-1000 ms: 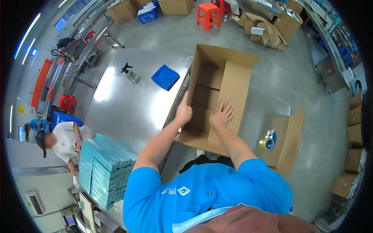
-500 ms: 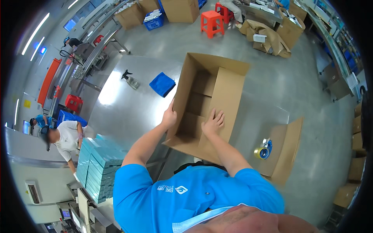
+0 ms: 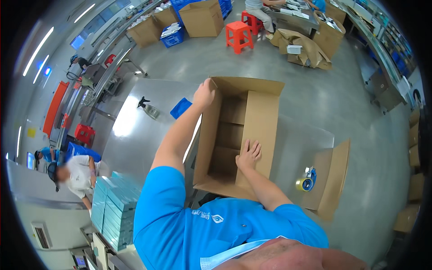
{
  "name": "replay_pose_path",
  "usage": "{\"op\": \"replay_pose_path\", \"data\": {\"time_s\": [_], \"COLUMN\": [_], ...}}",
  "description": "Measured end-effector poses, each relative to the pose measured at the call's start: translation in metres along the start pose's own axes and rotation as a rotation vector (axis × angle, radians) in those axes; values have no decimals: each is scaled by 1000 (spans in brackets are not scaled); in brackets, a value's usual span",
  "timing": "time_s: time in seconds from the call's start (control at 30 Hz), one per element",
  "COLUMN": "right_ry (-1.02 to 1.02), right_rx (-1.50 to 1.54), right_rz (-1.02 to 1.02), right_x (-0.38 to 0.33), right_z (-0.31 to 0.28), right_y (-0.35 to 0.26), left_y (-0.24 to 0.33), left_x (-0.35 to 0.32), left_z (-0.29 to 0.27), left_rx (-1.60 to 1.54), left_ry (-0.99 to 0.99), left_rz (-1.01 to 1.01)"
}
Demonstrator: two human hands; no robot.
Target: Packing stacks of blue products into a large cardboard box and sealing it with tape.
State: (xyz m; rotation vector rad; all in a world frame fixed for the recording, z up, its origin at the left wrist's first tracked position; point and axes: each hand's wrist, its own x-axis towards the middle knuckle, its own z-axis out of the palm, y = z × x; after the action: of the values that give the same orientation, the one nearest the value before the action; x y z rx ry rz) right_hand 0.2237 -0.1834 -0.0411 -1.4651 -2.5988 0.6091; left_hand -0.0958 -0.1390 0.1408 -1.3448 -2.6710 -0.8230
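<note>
The cardboard box (image 3: 238, 135) is only partly formed and nothing has been taped: its far corner is gripped by the left hand (image 3: 203, 93), a flap is pressed flat by the open right hand (image 3: 248, 155), while the tape dispenser (image 3: 307, 181) lies untouched.

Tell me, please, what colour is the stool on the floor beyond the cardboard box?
The stool is orange-red plastic; the head view, the only one, shows it clearly.

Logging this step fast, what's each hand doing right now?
Left hand: closed on the far corner of the cardboard box.
Right hand: open, flat on the box's flap.
</note>
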Motion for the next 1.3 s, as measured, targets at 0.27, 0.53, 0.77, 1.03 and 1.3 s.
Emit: {"op": "replay_pose_path", "data": {"time_s": [0.27, 0.53, 0.77, 1.03, 1.3], "right_ry": [99, 160, 146, 78, -88], "right_rx": [-91, -235, -246, 180, 345], "right_rz": [-27, 41, 54, 86, 288], "right_x": [1, 13, 23, -12, -31], "right_z": [20, 53, 69, -27, -78], "right_y": [-13, -18, -12, -20, 31], "left_y": [9, 52, 12, 8, -51], "left_x": [87, -14, -172, -200, -190], "left_z": [27, 95, 151, 95, 43], "left_rx": [-136, -585, -8, -111, -911], "left_ry": [-34, 90, -311, -481, -779], "left_rz": [-310, -267, -83, -338, -423]}}
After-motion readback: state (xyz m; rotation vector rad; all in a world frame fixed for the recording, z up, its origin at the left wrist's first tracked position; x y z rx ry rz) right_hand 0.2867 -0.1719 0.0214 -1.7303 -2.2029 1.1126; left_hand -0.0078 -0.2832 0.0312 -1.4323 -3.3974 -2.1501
